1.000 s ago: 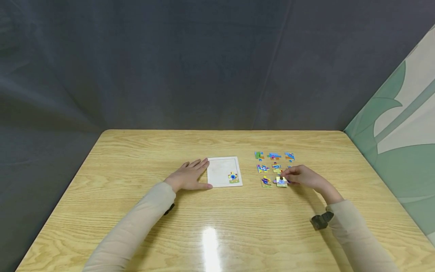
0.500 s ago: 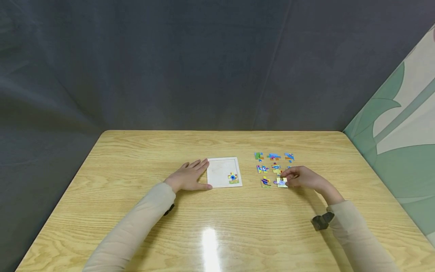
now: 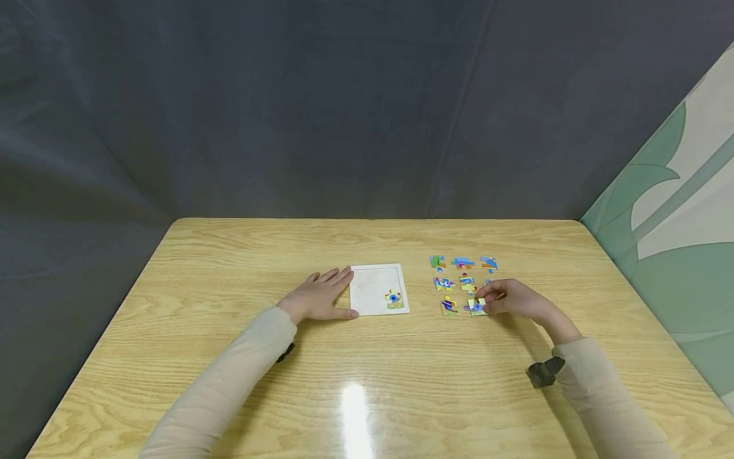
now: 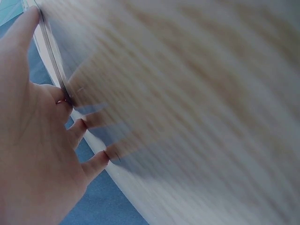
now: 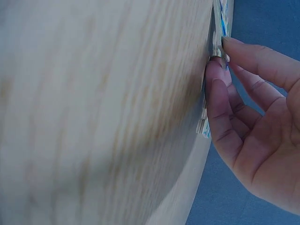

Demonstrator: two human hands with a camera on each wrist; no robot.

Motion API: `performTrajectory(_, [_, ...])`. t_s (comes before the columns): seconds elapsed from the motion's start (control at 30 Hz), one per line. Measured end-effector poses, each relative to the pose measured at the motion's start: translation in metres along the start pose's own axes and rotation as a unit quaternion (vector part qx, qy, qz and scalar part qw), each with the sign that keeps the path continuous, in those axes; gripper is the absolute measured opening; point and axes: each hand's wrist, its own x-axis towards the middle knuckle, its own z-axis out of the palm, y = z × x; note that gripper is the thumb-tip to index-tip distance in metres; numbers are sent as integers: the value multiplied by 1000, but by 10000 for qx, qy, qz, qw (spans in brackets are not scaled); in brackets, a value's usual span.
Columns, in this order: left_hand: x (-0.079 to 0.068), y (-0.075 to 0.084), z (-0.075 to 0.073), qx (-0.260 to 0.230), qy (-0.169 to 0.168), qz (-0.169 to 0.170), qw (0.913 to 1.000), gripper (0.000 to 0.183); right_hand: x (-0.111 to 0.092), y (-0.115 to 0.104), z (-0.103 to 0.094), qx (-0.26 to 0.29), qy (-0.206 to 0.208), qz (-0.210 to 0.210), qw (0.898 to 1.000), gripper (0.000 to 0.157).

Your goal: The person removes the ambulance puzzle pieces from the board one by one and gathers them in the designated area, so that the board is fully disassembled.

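Observation:
My left hand (image 3: 318,298) rests flat on the table with spread fingers, its fingertips and thumb touching the left side of a white square puzzle tray (image 3: 369,309). One colourful jigsaw piece (image 3: 394,299) lies in the tray's near right corner. On the right, my right hand (image 3: 510,301) pinches a pale yellow and blue jigsaw piece (image 3: 475,307) between thumb and fingers. The right wrist view shows the piece tilted up from the wood, the thumb (image 5: 258,58) on its outer face. Curled fingers partly hide other pieces behind.
Several loose jigsaw pieces lie in rows beyond and left of my right hand, among them a green and blue piece (image 3: 438,262) and a purple and yellow piece (image 3: 449,306). The wooden table (image 3: 258,248) ends at a dark curtain (image 3: 367,115).
The pinched jigsaw piece has tilted slightly and shifted a little to the right within my right hand's fingertips. My left hand and the tray have stayed in place.

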Motion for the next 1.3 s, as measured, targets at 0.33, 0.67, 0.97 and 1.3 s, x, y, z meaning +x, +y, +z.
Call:
performTrajectory(0.33, [-2,1,-2,-66,-3,-4,10000,91,-2,-1,-1,9,17,72,10000,31])
performTrajectory(0.67, [-3,2,-3,-83,-29,-9,10000,91,0,3,0,-33,21,-28,10000,30])
performTrajectory(0.97, [-1,0,0,-19,-14,-44,10000,92,-2,-1,0,-13,26,64,10000,30])
performTrajectory(1.3, [-1,-1,1,7,-10,-41,10000,92,-1,-15,-6,-185,218,-105,9995,27])
